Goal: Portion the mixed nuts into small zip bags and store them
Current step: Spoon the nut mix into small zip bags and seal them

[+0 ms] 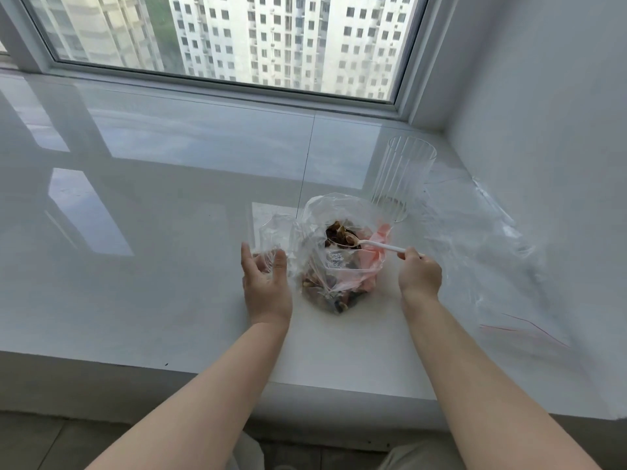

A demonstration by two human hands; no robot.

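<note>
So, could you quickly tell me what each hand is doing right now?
Left hand: open, fingers at a small clear bag.
Right hand: holding a white spoon of nuts.

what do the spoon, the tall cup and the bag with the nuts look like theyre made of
Spoon: white, thin and matte, likely plastic.
Tall cup: clear with vertical ribs, glass or hard plastic; the look leaves it open.
Nut bag: thin, crinkled, see-through plastic film with a pink patch.
</note>
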